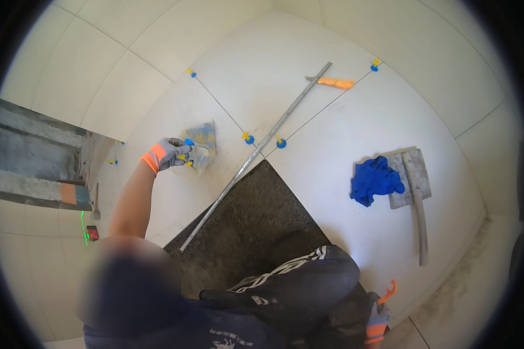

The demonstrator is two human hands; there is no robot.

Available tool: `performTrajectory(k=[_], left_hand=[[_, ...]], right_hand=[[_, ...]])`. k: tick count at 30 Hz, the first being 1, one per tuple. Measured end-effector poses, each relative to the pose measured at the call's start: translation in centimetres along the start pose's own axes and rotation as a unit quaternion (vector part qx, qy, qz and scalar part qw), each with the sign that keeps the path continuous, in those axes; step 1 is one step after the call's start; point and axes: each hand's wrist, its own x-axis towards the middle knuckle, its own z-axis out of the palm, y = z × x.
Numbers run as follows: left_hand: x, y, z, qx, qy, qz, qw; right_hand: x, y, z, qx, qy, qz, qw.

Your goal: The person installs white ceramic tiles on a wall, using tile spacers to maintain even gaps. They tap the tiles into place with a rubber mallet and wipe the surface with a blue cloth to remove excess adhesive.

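My left hand (pixel 171 155), in a grey glove with an orange cuff, is closed around a few small blue-and-yellow tile leveling clips (pixel 189 142). It is right beside a clear plastic bag (pixel 205 138) with blue and yellow pieces inside, resting on the white tile. At the lower right, my right hand (pixel 377 319), gloved the same way, grips an orange hooked wrench (pixel 388 292); part of that hand is in shadow by my leg. Several more clips stand in the tile joints, two of them (pixel 248 138) (pixel 281 142) near the straightedge.
A long metal straightedge (pixel 268 138) lies diagonally over the tiles and a dark mortar patch (pixel 256 215). Further off is an orange-handled tool (pixel 335 83). On the right, a blue cloth (pixel 375 181) touches a square-bladed, long-handled tool (pixel 420 227). A red laser device (pixel 92 233) stands left.
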Motion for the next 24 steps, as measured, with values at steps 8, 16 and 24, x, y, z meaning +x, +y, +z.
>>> performTrajectory(k=[8, 16, 24], left_hand=[[-5.0, 5.6, 8.1, 0.090, -0.172, 0.116, 0.974], [-15.2, 5.3, 35.1, 0.167, -0.404, 0.237, 0.868], [-20.9, 4.9, 48.4, 0.158, -0.424, 0.112, 0.885]], right_hand=[[1.5, -1.7, 2.2, 0.017, 0.005, -0.053, 0.998], [6.7, -3.7, 2.4, -0.027, 0.000, 0.040, 0.999], [7.3, -2.8, -1.1, -0.350, 0.259, -0.113, 0.893]])
